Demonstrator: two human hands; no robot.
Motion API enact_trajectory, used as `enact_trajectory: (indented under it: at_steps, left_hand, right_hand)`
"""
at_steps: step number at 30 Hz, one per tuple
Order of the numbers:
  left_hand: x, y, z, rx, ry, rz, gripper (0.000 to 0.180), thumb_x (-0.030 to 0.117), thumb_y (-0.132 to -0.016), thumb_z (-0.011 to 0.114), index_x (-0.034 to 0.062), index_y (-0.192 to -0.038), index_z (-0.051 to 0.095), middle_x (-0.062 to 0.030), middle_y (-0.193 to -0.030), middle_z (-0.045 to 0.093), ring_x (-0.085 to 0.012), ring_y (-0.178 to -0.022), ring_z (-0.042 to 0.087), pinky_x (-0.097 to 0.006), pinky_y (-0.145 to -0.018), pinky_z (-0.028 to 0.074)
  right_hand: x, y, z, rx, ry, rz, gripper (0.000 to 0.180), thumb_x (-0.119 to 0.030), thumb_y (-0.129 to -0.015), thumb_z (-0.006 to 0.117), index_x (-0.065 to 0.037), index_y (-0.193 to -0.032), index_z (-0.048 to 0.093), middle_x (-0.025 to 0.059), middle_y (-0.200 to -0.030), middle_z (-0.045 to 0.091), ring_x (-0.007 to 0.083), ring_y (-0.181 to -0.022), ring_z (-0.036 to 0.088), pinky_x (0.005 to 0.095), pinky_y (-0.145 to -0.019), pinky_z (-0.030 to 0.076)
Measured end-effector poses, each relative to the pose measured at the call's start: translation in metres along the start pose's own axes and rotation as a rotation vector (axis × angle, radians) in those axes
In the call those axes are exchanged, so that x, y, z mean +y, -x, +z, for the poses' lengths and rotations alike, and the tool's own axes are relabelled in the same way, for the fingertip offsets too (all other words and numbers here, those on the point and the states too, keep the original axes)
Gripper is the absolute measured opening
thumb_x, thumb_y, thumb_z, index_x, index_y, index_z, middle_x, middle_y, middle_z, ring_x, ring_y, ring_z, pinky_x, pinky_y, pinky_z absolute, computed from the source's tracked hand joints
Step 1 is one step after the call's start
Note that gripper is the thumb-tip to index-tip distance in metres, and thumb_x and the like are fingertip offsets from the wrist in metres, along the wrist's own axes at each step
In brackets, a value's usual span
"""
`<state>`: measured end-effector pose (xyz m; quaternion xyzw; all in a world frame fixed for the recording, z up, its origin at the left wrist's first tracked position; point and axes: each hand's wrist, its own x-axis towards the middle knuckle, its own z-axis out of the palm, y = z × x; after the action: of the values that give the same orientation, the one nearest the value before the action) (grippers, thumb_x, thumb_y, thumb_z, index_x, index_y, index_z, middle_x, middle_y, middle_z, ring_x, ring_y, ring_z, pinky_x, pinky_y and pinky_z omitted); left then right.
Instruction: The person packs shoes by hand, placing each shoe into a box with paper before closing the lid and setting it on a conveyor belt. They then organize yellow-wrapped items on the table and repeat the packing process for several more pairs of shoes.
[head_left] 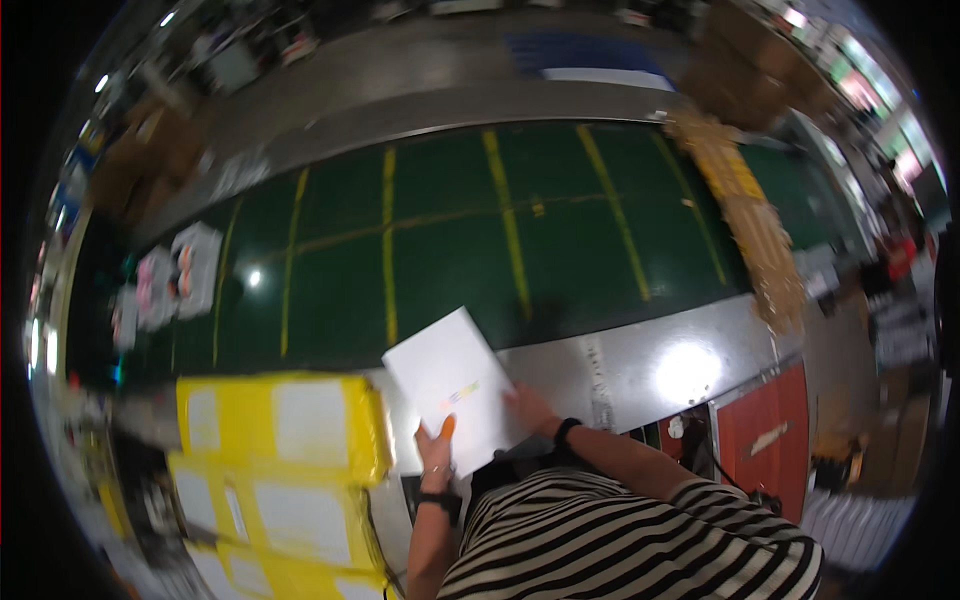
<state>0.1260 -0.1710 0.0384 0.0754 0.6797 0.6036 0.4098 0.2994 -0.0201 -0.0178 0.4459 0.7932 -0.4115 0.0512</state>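
In front of my body I hold a flat white rectangular item (450, 375), tilted, with a small coloured print near its lower middle. Whether it is a thin box or a booklet I cannot tell. My left hand (436, 447) is closed on its lower left edge, thumb on top; something orange covers the thumb tip. At the right edge, my right hand (530, 411) grips it, somewhat blurred, with its far fingers hidden. The item's upper part overlaps the near edge of a green conveyor belt (450, 250) marked with yellow cross lines.
A metal ledge (640, 365) runs along the belt's near side. White boxes wrapped in yellow tape (300, 425) are stacked at my left. White trays (196, 265) with items stand on the belt's far left. A taped cardboard strip (745, 215) crosses its right end, and a red panel (765, 440) stands below.
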Motion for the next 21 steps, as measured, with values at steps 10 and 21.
enact_trajectory:
  at_steps: [10,21]
  left_hand:
    - [0.018,0.027,0.024,-0.130,0.104,-0.442,0.058,0.038,-0.087,0.067,-0.0086,-0.118,0.053,-0.0163,-0.108,0.064,-0.0287,-0.090,0.066,-0.040,-0.074,0.056]
    - [0.087,0.009,0.156,-0.458,-0.261,-0.082,0.039,0.025,-0.094,0.058,0.0034,-0.127,0.056,-0.0069,-0.099,0.064,-0.0142,-0.082,0.060,-0.027,-0.067,0.050]
  right_hand:
    - [0.013,0.054,-0.082,-0.323,-0.984,-0.038,0.082,-0.043,-0.086,0.064,-0.008,-0.148,0.024,0.0107,-0.136,0.046,0.0222,-0.124,0.043,0.0353,-0.101,0.038]
    - [0.122,0.180,-0.288,0.153,-1.975,0.101,0.064,-0.038,-0.087,0.055,-0.007,-0.140,0.037,0.0137,-0.140,0.044,0.0333,-0.127,0.042,0.0532,-0.106,0.032]
